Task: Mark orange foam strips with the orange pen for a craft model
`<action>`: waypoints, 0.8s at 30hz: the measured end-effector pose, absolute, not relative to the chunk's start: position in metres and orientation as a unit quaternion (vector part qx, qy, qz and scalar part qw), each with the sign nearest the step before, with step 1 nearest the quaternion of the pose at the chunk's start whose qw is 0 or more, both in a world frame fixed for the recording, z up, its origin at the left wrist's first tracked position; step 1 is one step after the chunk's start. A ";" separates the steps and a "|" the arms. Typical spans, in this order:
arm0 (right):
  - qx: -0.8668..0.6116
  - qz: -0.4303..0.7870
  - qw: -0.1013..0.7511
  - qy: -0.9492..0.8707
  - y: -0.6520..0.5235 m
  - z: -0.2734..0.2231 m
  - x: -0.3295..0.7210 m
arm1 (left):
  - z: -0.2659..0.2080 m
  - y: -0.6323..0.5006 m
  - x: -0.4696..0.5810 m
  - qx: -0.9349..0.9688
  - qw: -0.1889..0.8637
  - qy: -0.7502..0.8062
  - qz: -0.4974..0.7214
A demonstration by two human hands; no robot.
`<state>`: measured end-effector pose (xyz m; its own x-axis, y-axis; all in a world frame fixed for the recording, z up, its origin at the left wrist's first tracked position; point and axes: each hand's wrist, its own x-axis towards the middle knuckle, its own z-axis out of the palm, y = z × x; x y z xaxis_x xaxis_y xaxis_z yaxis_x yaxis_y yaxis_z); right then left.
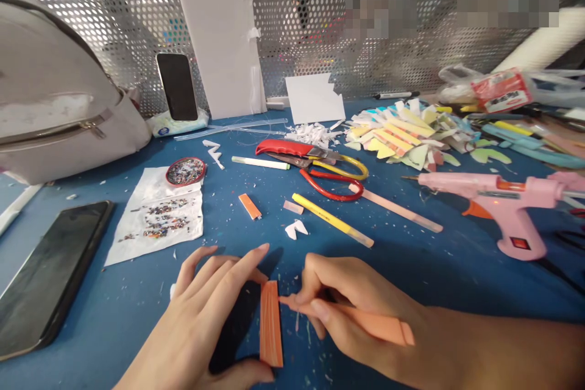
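Observation:
My left hand [201, 317] steadies an orange strip [271, 326] on the blue table, its thumb at the near end and a fingertip at the far end. Streaky orange colour covers the strip's face. In my right hand [356, 298] is an orange marker [372, 322], its tip at the strip's right edge. Beyond the hands lie a smaller orange piece [250, 206], a white cut scrap [297, 229] and a yellow marker [333, 219]. The orange marker's cap [293, 206] seems to be the small pale piece beside the yellow marker.
Red-and-yellow-handled scissors [331, 186] lie beside a red-handled cutter [292, 148]. A pink glue gun [493, 195] rests at right, near a heap of paper scraps [402, 131]. At left are a phone [50, 274], a bead-covered paper [159, 237] and a grey bag [59, 91].

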<state>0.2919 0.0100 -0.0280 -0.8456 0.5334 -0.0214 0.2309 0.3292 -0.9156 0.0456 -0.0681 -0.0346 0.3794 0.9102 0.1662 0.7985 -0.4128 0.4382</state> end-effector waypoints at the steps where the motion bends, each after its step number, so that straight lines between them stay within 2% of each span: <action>1: -0.224 0.523 0.150 -0.809 0.009 -0.029 0.292 | -0.035 -0.068 0.046 0.818 0.144 0.522 0.193; 4: -0.171 0.522 0.171 -0.818 0.008 -0.031 0.291 | -0.034 -0.068 0.045 0.820 0.146 0.519 0.191; 10: -0.251 0.511 0.142 -0.810 0.011 -0.022 0.291 | -0.034 -0.068 0.049 0.812 0.149 0.528 0.200; 20: -0.195 0.523 0.137 -0.819 0.010 -0.026 0.288 | -0.035 -0.070 0.050 0.805 0.158 0.535 0.200; 24: -0.228 0.548 0.116 -0.796 0.011 -0.022 0.289 | -0.035 -0.070 0.051 0.803 0.156 0.537 0.205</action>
